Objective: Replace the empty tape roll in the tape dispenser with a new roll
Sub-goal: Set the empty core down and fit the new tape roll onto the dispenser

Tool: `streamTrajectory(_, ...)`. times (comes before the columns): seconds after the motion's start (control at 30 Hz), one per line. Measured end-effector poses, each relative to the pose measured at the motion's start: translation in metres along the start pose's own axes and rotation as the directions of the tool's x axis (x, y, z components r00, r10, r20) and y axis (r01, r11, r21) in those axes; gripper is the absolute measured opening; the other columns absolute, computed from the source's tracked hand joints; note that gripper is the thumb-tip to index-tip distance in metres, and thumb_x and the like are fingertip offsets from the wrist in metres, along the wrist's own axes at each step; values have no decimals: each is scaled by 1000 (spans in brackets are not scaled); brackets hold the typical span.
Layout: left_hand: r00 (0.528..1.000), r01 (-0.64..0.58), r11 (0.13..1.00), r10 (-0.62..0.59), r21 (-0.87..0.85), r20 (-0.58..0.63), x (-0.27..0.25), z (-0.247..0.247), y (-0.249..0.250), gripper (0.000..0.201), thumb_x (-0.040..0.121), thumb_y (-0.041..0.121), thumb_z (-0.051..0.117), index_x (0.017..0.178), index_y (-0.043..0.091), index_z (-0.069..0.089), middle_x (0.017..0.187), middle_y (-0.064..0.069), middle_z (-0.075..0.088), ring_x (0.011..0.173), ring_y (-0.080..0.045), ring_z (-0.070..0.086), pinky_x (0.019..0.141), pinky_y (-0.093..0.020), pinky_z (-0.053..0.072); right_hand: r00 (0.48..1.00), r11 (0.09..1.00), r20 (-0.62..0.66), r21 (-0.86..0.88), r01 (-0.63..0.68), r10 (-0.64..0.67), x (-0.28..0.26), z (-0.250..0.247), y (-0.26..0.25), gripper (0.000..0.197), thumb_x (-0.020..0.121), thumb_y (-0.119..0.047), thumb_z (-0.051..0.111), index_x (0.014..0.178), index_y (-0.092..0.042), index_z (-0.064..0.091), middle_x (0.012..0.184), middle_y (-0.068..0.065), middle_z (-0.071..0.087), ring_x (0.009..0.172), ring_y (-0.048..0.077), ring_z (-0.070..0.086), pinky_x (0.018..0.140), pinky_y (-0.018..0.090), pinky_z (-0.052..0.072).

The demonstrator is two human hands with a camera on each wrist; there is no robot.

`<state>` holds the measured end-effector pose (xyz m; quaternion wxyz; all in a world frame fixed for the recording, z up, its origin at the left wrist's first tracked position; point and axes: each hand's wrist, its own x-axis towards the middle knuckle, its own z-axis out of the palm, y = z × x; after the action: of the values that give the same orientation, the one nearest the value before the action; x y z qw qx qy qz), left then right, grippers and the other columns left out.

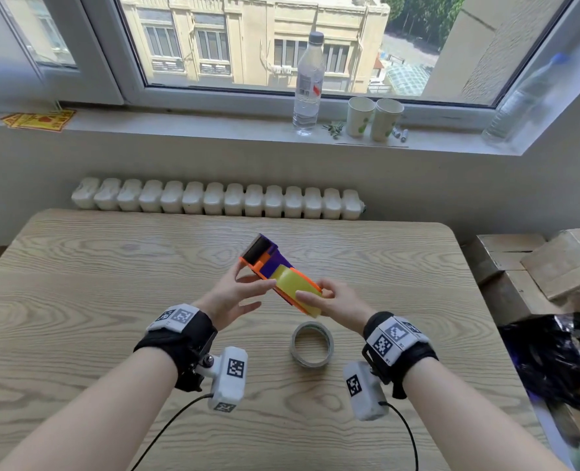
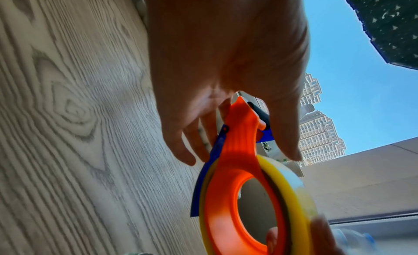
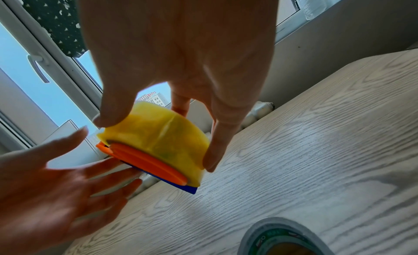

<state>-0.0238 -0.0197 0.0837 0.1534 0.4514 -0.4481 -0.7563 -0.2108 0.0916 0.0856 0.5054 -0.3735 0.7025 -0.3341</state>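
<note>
Head view, your right hand pinching yellow tape roll on dispenser, your left hand straight-fingered against it

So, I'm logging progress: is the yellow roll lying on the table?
No, the yellow roll sits on the dispenser, pinched by the right hand above the table.

No legible text. Print too blurred on: clear plastic bottle's label, yellow-red leaflets on windowsill, grey tape roll core.

Right hand pinching yellow roll on tape dispenser, left hand touching
</note>
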Motion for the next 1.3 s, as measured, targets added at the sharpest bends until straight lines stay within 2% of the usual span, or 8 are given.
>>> streamTrajectory(0.1, 1000, -8, 1000, 8, -22, -7, 1, 7, 1, 61, 63, 26, 78, 120, 17, 56, 108, 1, 64, 109, -22, 55, 84, -33, 46, 1000, 994, 18, 108, 15, -17, -1, 4, -4, 25, 80, -40, 68, 91, -19, 63, 94, 12, 70, 89, 24, 66, 93, 45, 52)
streamTrajectory(0.27, 999, 45, 999, -45, -7, 17, 2, 12, 3, 64, 77, 22, 77, 131, 29, 43, 125, -12, 60, 116, -30, 57, 95, -46, 47, 999, 982, 38, 188, -22, 15, -1, 5, -6, 43, 84, -41, 62, 114, -10, 58, 112, 15, 66, 100, 25, 67, 90, 37, 55)
streamTrajectory(0.53, 998, 44, 999, -44, -21, 37, 6, 17, -1, 96, 56, 31, 85, 136, 39, 33, 128, -8, 56, 113, -35, 59, 95, -62, 45, 991, 969, 131, 244, -40, 8, -3, 3, -13, 34, 89, -37, 57, 115, -15, 54, 112, 8, 64, 102, 19, 65, 84, 25, 56)
streamTrajectory(0.67, 998, 57, 998, -56, -19, 33, 6, 16, -1, 88, 61, 31, 86, 135, 33, 37, 128, -6, 56, 113, -33, 59, 92, -60, 47, 979, 957, 204, 285, -59, 0, -3, 0, -13, 31, 91, -23, 55, 120, -11, 53, 120, 14, 61, 109, 26, 61, 97, 32, 50)
streamTrajectory(0.77, 994, 99, 995, -99, 13, 40, 6, 14, 4, 76, 64, 38, 78, 132, 23, 48, 133, -6, 55, 113, -33, 59, 85, -51, 52, 963, 960, 270, 275, -57, -20, -5, -1, -11, 25, 92, -14, 53, 116, -19, 54, 117, 9, 62, 104, 22, 62, 97, 30, 49)
streamTrajectory(0.93, 987, 150, 987, -153, 55, 54, 6, 9, 10, 71, 65, 46, 72, 128, 20, 54, 131, -6, 56, 112, -38, 58, 84, -49, 53, 968, 999, 245, 32, 44, -51, -12, -1, -13, 25, 92, -29, 55, 117, -35, 57, 119, 2, 64, 110, 16, 59, 92, 31, 47)
streamTrajectory(1.17, 984, 173, 984, -171, -33, 46, 9, 9, 8, 67, 72, 49, 69, 130, 22, 50, 131, -10, 55, 107, -39, 62, 80, -52, 56, 983, 997, 170, 44, 56, -63, -13, 4, -22, 24, 94, -35, 48, 108, -27, 66, 104, -9, 67, 100, 7, 60, 100, 35, 41)
streamTrajectory(1.3, 986, 162, 985, -159, -61, 53, 10, 10, 9, 56, 82, 46, 64, 131, 23, 46, 131, -12, 54, 108, -40, 61, 83, -56, 55, 991, 998, 124, 54, 42, -49, -11, 7, -24, 29, 92, -40, 48, 94, -21, 71, 104, 0, 71, 102, 17, 63, 101, 39, 42)
